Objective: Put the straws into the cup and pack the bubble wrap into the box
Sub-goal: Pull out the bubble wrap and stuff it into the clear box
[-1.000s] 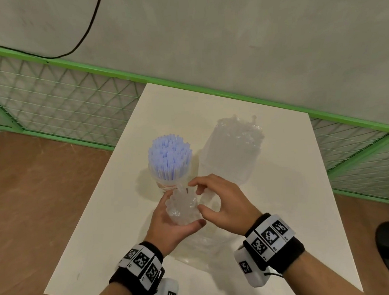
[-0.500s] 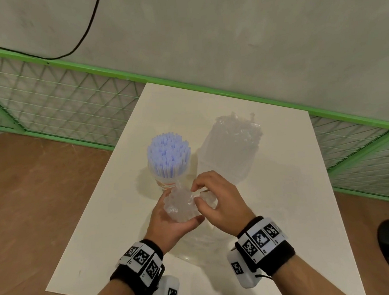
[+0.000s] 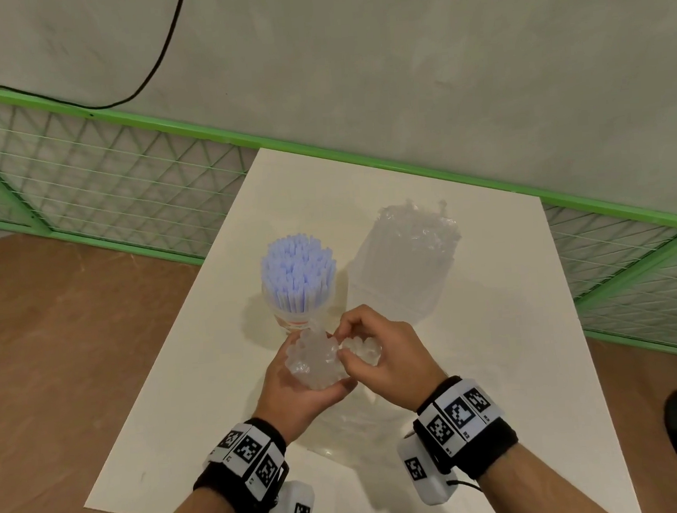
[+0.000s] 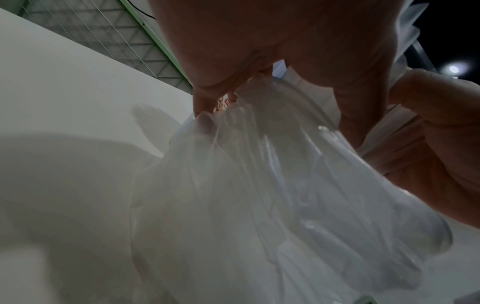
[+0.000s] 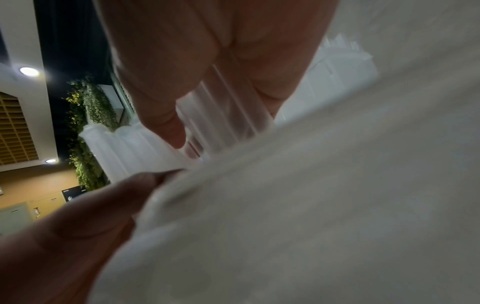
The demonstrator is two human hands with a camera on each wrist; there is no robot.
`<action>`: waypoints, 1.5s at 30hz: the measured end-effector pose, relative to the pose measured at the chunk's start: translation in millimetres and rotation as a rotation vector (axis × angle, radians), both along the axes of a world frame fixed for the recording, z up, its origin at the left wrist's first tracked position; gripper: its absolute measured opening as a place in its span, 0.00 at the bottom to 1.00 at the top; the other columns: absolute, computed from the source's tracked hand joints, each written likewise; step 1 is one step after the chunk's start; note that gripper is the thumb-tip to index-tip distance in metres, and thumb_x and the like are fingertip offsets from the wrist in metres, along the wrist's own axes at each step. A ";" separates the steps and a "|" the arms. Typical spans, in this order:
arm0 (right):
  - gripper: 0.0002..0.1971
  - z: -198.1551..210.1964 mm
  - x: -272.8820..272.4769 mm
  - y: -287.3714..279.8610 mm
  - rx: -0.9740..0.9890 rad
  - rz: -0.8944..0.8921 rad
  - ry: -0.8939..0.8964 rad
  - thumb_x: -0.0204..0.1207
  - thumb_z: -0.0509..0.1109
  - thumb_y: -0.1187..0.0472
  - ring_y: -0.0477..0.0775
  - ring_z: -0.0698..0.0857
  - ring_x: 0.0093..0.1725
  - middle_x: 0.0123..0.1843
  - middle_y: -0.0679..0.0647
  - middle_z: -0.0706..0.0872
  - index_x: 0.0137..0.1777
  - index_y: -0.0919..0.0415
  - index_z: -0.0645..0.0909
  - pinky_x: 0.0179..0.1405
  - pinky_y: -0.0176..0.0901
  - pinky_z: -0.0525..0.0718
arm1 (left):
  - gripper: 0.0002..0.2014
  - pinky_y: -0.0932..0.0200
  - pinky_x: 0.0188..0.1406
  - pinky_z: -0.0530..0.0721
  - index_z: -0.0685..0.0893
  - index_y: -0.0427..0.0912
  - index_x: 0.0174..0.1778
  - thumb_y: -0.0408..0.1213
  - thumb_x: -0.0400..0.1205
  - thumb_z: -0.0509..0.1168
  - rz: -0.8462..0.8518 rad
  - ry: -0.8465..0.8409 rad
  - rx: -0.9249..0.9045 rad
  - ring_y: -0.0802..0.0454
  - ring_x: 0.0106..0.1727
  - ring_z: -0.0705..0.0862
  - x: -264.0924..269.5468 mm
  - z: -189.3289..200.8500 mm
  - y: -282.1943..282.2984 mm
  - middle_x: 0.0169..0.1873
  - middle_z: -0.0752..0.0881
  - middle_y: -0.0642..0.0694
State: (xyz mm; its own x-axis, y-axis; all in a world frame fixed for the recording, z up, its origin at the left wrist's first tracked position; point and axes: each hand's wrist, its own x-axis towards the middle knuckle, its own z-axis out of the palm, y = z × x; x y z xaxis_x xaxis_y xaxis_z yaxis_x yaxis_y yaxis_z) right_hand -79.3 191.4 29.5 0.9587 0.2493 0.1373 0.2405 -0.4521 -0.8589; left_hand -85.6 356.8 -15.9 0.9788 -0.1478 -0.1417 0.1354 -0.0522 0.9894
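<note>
Both hands work a sheet of bubble wrap [image 3: 316,360] above the white counter [image 3: 186,391]. The left hand [image 3: 298,395] cups the gathered wad, fingers curled round it; the right hand [image 3: 388,357], just beside it, pinches the next stretch of film. The rest trails down from the grip onto the counter. Beyond the hands stands the cup [image 3: 299,317], packed with blue straws [image 3: 298,273]; the clear box [image 3: 405,267], already holding wrap, sits beyond the right hand. The film looks feather-light, soft, springy and slick, so it is best bunched whole. Compared with a second ago, the wad is bigger and the trailing part shorter.
</note>
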 end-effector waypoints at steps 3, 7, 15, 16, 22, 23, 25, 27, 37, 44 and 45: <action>0.17 0.5 1.8 1.2 -0.010 0.022 -0.064 0.71 0.73 0.72 0.45 0.86 0.51 0.47 0.40 0.85 0.56 0.55 0.81 0.55 0.36 0.81 | 0.29 0.70 0.49 0.83 0.83 0.41 0.61 0.23 0.65 0.83 0.011 -0.001 -0.007 0.56 0.53 0.90 0.5 0.4 1.8 0.51 0.91 0.49; 0.12 -5.8 3.8 2.2 -0.081 0.002 -0.161 0.71 0.73 0.71 0.43 0.82 0.50 0.48 0.46 0.83 0.52 0.58 0.82 0.53 0.32 0.77 | 0.29 0.68 0.50 0.84 0.83 0.44 0.60 0.28 0.64 0.84 0.032 0.016 0.027 0.57 0.54 0.89 2.2 -1.4 3.5 0.52 0.90 0.49; 0.11 -4.9 6.8 -2.6 -0.219 -0.030 -0.206 0.83 0.68 0.63 0.43 0.86 0.51 0.51 0.47 0.88 0.63 0.55 0.80 0.52 0.35 0.81 | 0.27 0.76 0.42 0.81 0.84 0.42 0.59 0.24 0.66 0.82 0.065 0.081 0.011 0.68 0.46 0.87 3.1 2.3 6.8 0.51 0.89 0.50; 0.10 -3.9 8.4 -6.4 -0.247 -0.048 -0.243 0.82 0.68 0.62 0.44 0.86 0.50 0.51 0.48 0.89 0.62 0.56 0.82 0.51 0.36 0.81 | 0.27 0.77 0.42 0.81 0.84 0.41 0.60 0.24 0.66 0.82 0.060 0.081 0.005 0.69 0.46 0.87 3.8 2.4 7.1 0.50 0.88 0.51; 0.07 -2.2 6.5 -23.6 -0.351 -0.069 -0.181 0.82 0.70 0.58 0.42 0.84 0.47 0.48 0.45 0.88 0.57 0.55 0.83 0.47 0.26 0.76 | 0.29 0.74 0.42 0.82 0.84 0.43 0.61 0.26 0.65 0.83 0.073 0.108 -0.006 0.67 0.47 0.87 6.8 -1.4 10.4 0.51 0.89 0.51; 0.07 -4.8 6.7 -24.8 -0.377 -0.062 -0.163 0.82 0.70 0.57 0.43 0.84 0.47 0.48 0.44 0.88 0.57 0.54 0.83 0.46 0.26 0.75 | 0.29 0.74 0.42 0.82 0.84 0.43 0.61 0.26 0.65 0.83 0.074 0.109 -0.008 0.66 0.47 0.87 6.7 -1.5 9.9 0.50 0.89 0.51; 0.07 -6.8 8.8 -26.1 -0.393 -0.069 -0.138 0.81 0.71 0.56 0.44 0.84 0.46 0.47 0.44 0.88 0.57 0.53 0.83 0.45 0.27 0.75 | 0.28 0.74 0.42 0.82 0.84 0.44 0.60 0.26 0.65 0.83 0.073 0.111 -0.006 0.67 0.47 0.87 6.7 -1.5 8.9 0.50 0.89 0.52; 0.07 -2.3 11.4 -27.3 -0.409 -0.089 -0.165 0.79 0.73 0.56 0.45 0.86 0.44 0.46 0.44 0.89 0.55 0.54 0.83 0.44 0.33 0.79 | 0.28 0.74 0.42 0.82 0.84 0.43 0.60 0.26 0.65 0.83 0.073 0.115 -0.011 0.66 0.46 0.88 7.1 -1.8 9.2 0.50 0.89 0.51; 0.08 138.9 28.5 -57.0 -0.168 -0.376 -0.447 0.74 0.79 0.59 0.36 0.88 0.38 0.39 0.40 0.90 0.51 0.55 0.86 0.41 0.24 0.81 | 0.28 0.69 0.44 0.85 0.84 0.41 0.60 0.29 0.65 0.85 0.067 0.102 -0.003 0.55 0.50 0.90 10.1 -7.8 12.7 0.48 0.91 0.46; 0.09 192.0 60.7 -83.1 -0.097 -0.490 -0.562 0.75 0.77 0.58 0.29 0.82 0.34 0.35 0.26 0.85 0.52 0.60 0.86 0.38 0.25 0.76 | 0.28 0.68 0.44 0.86 0.84 0.43 0.60 0.29 0.64 0.84 0.073 0.118 -0.018 0.55 0.50 0.90 9.7 -7.3 11.1 0.48 0.92 0.47; 0.09 184.0 69.8 -86.1 -0.112 -0.478 -0.519 0.75 0.77 0.59 0.30 0.84 0.34 0.34 0.27 0.86 0.52 0.60 0.85 0.39 0.25 0.78 | 0.28 0.68 0.44 0.86 0.84 0.43 0.60 0.29 0.65 0.84 0.070 0.118 -0.023 0.56 0.50 0.90 9.7 -6.7 11.3 0.49 0.92 0.47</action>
State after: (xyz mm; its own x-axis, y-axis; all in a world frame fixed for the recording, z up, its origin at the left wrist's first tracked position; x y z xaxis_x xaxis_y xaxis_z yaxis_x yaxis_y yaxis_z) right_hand -9.5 105.4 213.5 0.7844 -0.1423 0.6037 0.3595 -0.6888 -0.6295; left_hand -75.9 368.0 -22.6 0.9636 -0.0842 -0.2539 0.2535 -0.0156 0.9672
